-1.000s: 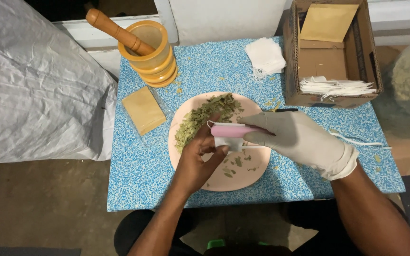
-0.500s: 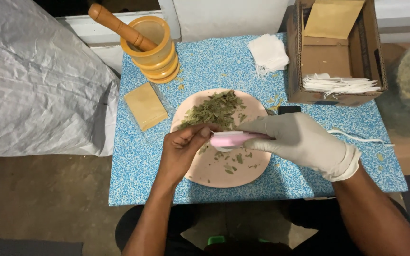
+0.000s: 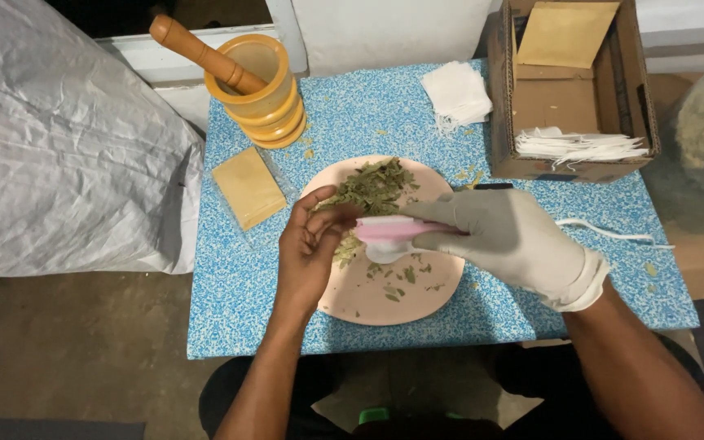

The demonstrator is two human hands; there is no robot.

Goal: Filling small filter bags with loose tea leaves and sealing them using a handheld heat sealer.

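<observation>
Over the pink plate (image 3: 368,297), the gloved right hand (image 3: 507,236) still gripped the pink scoop (image 3: 389,230); the bare left hand (image 3: 311,248) had drawn back from the leaves (image 3: 376,186), its fingers pinched narrow beside the scoop.

Setting: an improvised home packing station for dried herbs, low on a bare concrete floor (image 3: 67,358).
Work surface: small blue speckled table (image 3: 385,106), centre of frame.
Processing tools: stacked yellow mortars (image 3: 264,98) with wooden pestle (image 3: 197,50), upper left; pink plate (image 3: 368,293) of dried leaves (image 3: 376,186).
Packing stock: cardboard box (image 3: 572,90) of white sachets (image 3: 576,145) and envelopes, upper right.
Bulk storage: grey woven sack (image 3: 59,147), left edge.
</observation>
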